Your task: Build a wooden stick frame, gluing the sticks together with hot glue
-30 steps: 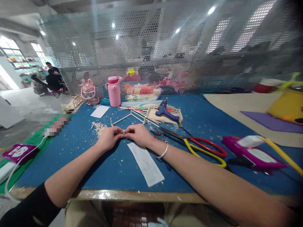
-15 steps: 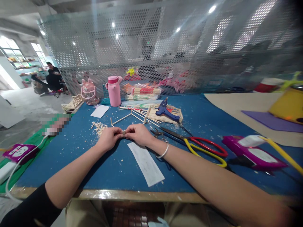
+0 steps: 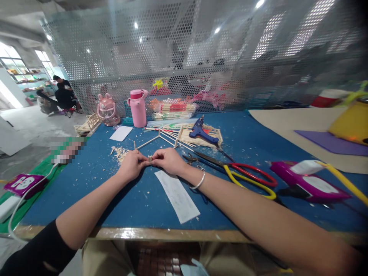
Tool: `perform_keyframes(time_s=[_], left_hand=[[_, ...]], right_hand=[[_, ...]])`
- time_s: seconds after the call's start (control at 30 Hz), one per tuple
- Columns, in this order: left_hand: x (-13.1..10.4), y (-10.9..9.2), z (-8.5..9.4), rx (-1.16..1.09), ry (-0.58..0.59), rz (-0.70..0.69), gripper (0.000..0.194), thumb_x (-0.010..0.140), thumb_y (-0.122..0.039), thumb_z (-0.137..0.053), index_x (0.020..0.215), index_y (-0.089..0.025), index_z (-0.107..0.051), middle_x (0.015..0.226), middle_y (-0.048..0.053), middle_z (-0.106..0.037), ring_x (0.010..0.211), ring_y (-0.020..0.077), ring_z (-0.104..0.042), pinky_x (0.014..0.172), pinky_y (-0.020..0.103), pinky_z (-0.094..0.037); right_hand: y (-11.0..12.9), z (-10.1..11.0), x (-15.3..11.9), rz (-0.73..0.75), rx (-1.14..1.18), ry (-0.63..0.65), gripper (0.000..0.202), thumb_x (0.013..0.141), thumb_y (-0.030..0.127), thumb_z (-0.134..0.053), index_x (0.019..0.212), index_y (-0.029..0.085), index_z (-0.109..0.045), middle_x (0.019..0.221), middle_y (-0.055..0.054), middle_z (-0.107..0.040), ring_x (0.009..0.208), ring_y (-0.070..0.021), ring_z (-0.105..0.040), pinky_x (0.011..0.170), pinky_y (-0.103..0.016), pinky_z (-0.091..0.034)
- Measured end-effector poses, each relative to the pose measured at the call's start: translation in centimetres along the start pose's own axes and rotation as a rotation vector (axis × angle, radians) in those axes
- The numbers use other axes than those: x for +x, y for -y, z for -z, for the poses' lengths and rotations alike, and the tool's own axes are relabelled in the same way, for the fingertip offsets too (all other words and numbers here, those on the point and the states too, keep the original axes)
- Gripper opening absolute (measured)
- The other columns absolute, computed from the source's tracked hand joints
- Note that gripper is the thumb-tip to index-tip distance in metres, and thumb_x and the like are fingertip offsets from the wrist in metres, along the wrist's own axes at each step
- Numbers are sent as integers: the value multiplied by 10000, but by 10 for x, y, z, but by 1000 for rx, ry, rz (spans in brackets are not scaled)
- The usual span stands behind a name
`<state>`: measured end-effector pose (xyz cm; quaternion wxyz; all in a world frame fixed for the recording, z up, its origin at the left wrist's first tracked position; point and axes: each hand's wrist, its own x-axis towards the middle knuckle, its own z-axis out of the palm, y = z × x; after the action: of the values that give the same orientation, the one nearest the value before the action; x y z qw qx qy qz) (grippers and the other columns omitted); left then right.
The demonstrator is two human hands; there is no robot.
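Over the blue tabletop, my left hand [image 3: 131, 165] and my right hand [image 3: 169, 160] meet fingertip to fingertip. Both pinch a small bundle of short wooden stick pieces [image 3: 150, 158] between them; its far side is partly covered by fingers. Just beyond lies an angled frame of thin wooden sticks [image 3: 148, 143], with short posts standing up at its corners. A heap of cut stick bits [image 3: 119, 154] is beside my left hand. The white paper strip [image 3: 177, 197] lies below my right hand. Close to my right wrist are pliers [image 3: 190, 158] and large scissors [image 3: 250, 174] with red and yellow handles.
A blue glue gun [image 3: 202, 132] rests on a wooden stick structure [image 3: 184, 134]. Behind stand a pink bottle [image 3: 138, 110] and a clear pink jug [image 3: 108, 113]. Purple power strips [image 3: 313, 184] lie at right and left. A perforated metal screen [image 3: 161, 50] closes off the back.
The view has shifted slightly. Both hands stay together on the small stick pieces, with hardly any movement of the fingers.
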<state>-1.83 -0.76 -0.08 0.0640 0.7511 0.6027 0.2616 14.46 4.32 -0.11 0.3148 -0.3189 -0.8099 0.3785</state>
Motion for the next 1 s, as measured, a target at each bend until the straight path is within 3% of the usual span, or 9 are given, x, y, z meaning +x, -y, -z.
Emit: perform_keyframes(time_s=[0.23,1.0], left_hand=[[1,2,1,-81,32,43,127,745,-260,-618,735,-180,-716,720,43,-649,687,152,-565,655,242,-420],[0,-1,2,-35,26,37,191,763,-326,-597,739,-183,-721,735,63,-651,694,165,-571,646,252,-416]], right_hand=[[1,1,1,-3,-22,8,99,649,242,-663,631,144,-658,649,-13,-659,596,-107,-550,563,-206,-398],[2,2,2,-13,-95,40,123,653,246,-667,608,135,-639,612,-4,-624,569,-96,-516,545,-204,-371]])
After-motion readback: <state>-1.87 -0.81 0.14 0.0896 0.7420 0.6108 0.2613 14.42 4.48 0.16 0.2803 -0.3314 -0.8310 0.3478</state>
